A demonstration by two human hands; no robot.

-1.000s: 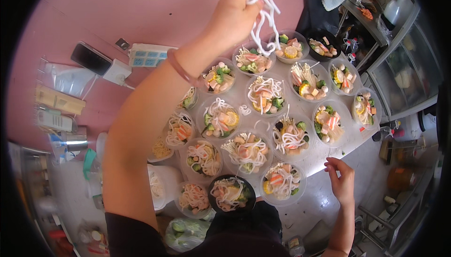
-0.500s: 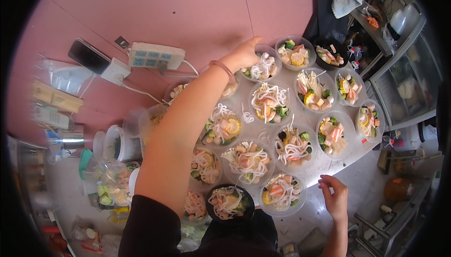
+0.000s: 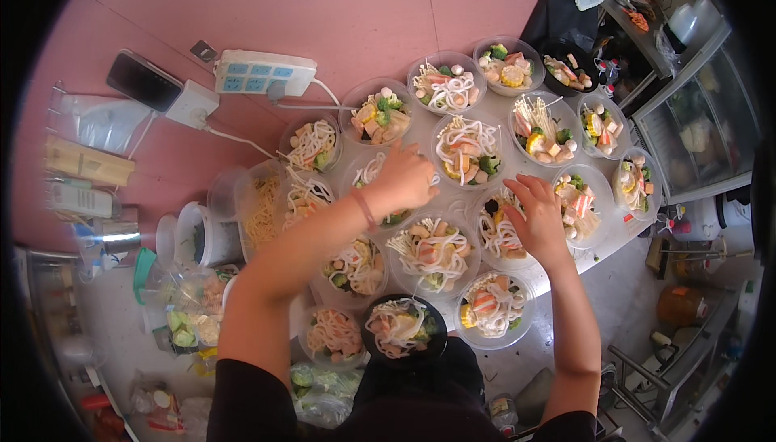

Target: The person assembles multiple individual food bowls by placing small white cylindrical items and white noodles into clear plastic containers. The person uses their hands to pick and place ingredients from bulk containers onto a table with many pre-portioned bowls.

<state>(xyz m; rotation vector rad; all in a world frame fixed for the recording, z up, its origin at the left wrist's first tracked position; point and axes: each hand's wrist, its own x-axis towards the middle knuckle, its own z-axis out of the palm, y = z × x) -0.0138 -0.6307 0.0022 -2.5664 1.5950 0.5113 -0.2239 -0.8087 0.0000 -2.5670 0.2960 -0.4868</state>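
My left hand (image 3: 406, 177) is over the middle of the table, its fingers curled together and pointing down beside a bowl of noodles and corn (image 3: 372, 173) that my wrist partly covers. What its fingertips hold, if anything, is hidden. Just beyond them stands a clear bowl with white noodles, crab stick and broccoli (image 3: 467, 151). My right hand (image 3: 535, 214) hovers with fingers apart over the edge of a bowl of noodles and black fungus (image 3: 495, 236), holding nothing I can see. Nearer me are a noodle bowl with enoki mushrooms (image 3: 432, 252) and a black bowl (image 3: 404, 329).
Several more filled bowls crowd the table (image 3: 594, 260). A tub of yellow noodles (image 3: 263, 207) stands at the left. Along the pink wall are a power strip (image 3: 265, 74) and a phone (image 3: 144, 80). A glass-fronted cabinet (image 3: 695, 126) is at the right.
My left hand has drawn back from the far bowl to the table's middle, where loose noodle strands lay. My right hand has moved up and left over the bowls.
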